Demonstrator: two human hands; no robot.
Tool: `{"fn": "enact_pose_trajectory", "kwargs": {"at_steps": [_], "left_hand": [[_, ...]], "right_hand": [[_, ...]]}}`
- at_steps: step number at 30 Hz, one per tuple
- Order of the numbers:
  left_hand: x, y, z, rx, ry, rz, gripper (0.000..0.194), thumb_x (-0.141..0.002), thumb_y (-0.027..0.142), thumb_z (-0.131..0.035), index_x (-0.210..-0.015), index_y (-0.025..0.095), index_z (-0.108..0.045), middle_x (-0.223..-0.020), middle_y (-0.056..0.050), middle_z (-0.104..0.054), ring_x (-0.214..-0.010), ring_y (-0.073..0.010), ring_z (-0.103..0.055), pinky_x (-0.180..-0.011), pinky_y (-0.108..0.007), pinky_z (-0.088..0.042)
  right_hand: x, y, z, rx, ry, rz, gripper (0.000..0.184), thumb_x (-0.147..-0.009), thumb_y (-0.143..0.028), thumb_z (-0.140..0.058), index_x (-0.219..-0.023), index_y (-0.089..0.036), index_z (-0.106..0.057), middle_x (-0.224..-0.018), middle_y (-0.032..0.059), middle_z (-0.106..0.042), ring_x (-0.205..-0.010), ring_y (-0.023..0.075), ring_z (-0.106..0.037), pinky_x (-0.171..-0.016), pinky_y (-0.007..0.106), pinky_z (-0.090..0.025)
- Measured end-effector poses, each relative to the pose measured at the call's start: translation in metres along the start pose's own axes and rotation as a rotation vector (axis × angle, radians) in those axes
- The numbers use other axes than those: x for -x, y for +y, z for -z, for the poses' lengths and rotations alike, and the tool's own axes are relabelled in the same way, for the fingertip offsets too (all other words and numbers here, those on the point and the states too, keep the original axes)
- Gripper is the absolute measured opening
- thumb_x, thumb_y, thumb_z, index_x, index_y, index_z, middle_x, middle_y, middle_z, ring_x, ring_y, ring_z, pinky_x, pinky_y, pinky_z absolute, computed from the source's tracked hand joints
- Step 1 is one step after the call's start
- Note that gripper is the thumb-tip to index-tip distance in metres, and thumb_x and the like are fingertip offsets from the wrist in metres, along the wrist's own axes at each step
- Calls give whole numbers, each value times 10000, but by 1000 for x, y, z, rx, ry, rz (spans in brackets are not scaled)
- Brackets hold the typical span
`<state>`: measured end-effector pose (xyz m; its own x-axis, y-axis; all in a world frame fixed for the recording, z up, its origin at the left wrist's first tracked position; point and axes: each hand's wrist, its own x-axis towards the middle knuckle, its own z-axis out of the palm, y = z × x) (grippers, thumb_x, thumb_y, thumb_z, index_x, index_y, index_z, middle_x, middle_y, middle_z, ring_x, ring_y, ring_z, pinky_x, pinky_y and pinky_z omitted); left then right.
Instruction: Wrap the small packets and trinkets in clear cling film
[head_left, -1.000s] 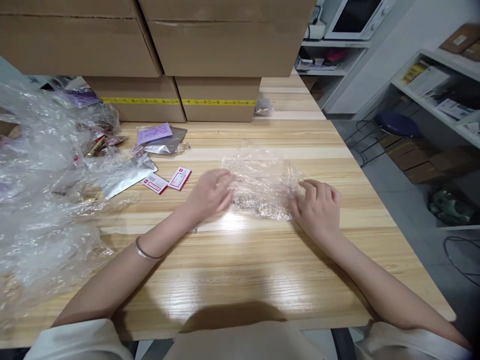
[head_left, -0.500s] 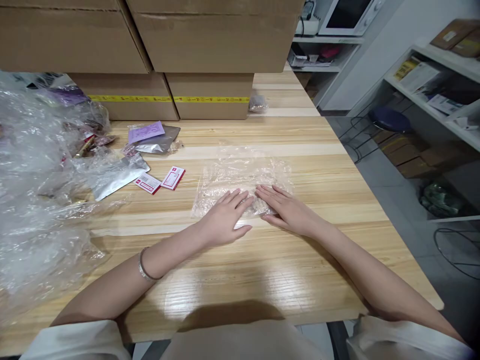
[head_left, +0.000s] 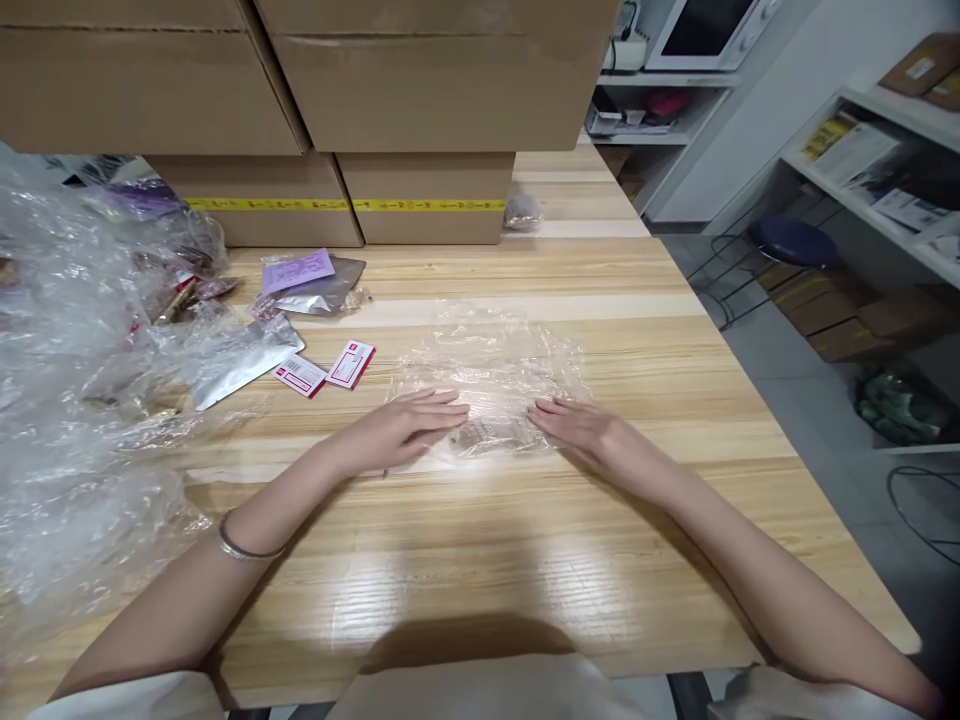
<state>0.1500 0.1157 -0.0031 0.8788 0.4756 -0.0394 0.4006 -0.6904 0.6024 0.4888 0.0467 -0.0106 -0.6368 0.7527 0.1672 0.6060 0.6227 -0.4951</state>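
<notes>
Clock centred on the clear plastic film [head_left: 495, 340], 12 away from us. Film lies wrinkled mid-desk [head_left: 480, 570]; can't tell if it's a bag or a loose sheet. Left hand [head_left: 409, 430] at 8, right hand [head_left: 581, 425] at 4: both spread flat, palms down, fingers straight, on the film's edges, gripping nothing. Duller patch shows at 6, between the fingertips; can't make out what it is.

Risks, our read: film looks thin and slick, so uneven pressure from us could skate or bunch it. Dragging fingertips could stretch or tear it. Pushing inward from both sides would likely pile creases up in the middle. If it clings to skin, lifting a hand could bring a corner along.

Two red-and-white cards [head_left: 351, 364] near us at 9, silver pouch [head_left: 247, 365] past them; a wide left sweep could knock the cards. Big heap of loose plastic [head_left: 82, 400] further out at 9: could snag our left-wrist bracelet [head_left: 244, 555].
</notes>
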Motion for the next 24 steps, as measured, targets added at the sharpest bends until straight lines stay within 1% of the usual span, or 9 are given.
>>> {"fn": "enact_pose_trajectory", "kwargs": {"at_steps": [4, 8, 10, 12, 15, 18, 20, 22, 24], "left_hand": [[3, -19, 16, 168, -16, 26, 335, -995, 325, -478, -1288, 312, -641, -1410, -6, -580, -1449, -196, -370, -1227, -490, -209], [2, -17, 18, 360, 140, 185, 337, -953, 474, -535, -1078, 244, -748, -1274, -55, -688, -1355, -249, -503, -1168, -455, -316], [-3, -11, 15, 425, 268, 277, 386, -929, 527, -547, -963, 207, -758, -1198, -80, -718, -1242, -266, -591, -1078, -408, -413], [-9, -6, 9, 423, 391, 325, 410, -927, 527, -542, -796, 184, -725, -1051, -79, -734, -1069, -242, -651, -973, -357, -468], [-19, -2, 0, 282, 545, 376, 397, -926, 433, -555, -626, 178, -612, -864, -48, -658, -873, -190, -625, -856, -317, -481], [-24, -2, -7, -4, 658, 466, 180, -865, 315, -628, -784, 154, -625, -952, -89, -610, -899, -222, -599, -822, -354, -493], [-22, -1, -8, -232, 746, 459, 231, -848, 252, -636, -1035, 117, -618, -1151, -168, -578, -1056, -282, -580, -909, -432, -484], [-20, 1, -8, -393, 765, 302, 386, -871, 213, -597, -1246, 137, -546, -1352, -199, -499, -1242, -310, -509, -1030, -487, -428], [-19, 4, -7, -434, 603, 48, 473, -891, 213, -560, -1358, 193, -483, -1465, -157, -453, -1373, -291, -421, -1125, -482, -363]], "right_hand": [[1, 17, 6, -338, 29, -141, 289, -975, -354, -559, -1227, -327, -698, -1293, 14, -673, -1295, 249, -560, -1178, 520, -364], [0, 25, 7, -542, 114, -295, 258, -921, -443, -623, -1077, -276, -743, -1193, 56, -724, -1233, 264, -611, -1126, 519, -411], [-2, 25, 7, -548, 141, -334, 233, -926, -435, -612, -1013, -249, -724, -1232, 78, -695, -1234, 268, -598, -1071, 485, -449], [-6, 25, 6, -498, 177, -341, 235, -933, -416, -590, -824, -225, -673, -1220, 84, -674, -1189, 266, -604, -1006, 457, -474], [-13, 28, -1, -330, 263, -344, 332, -914, -383, -570, -632, -216, -520, -1058, 91, -654, -1053, 266, -622, -901, 449, -496], [-18, 32, -12, -94, 361, -353, 283, -827, -324, -619, -605, -229, -473, -933, 93, -616, -989, 289, -614, -873, 474, -491], [-17, 33, -15, 65, 465, -372, 174, -780, -294, -654, -685, -225, -525, -960, 112, -621, -998, 313, -611, -879, 498, -490], [-13, 30, -13, 215, 562, -362, 159, -781, -296, -672, -883, -196, -604, -1080, 154, -634, -1058, 338, -603, -906, 526, -487], [-7, 27, -6, 295, 529, -246, 363, -793, -309, -683, -1122, -174, -608, -1240, 178, -619, -1175, 353, -574, -983, 546, -461]]}}
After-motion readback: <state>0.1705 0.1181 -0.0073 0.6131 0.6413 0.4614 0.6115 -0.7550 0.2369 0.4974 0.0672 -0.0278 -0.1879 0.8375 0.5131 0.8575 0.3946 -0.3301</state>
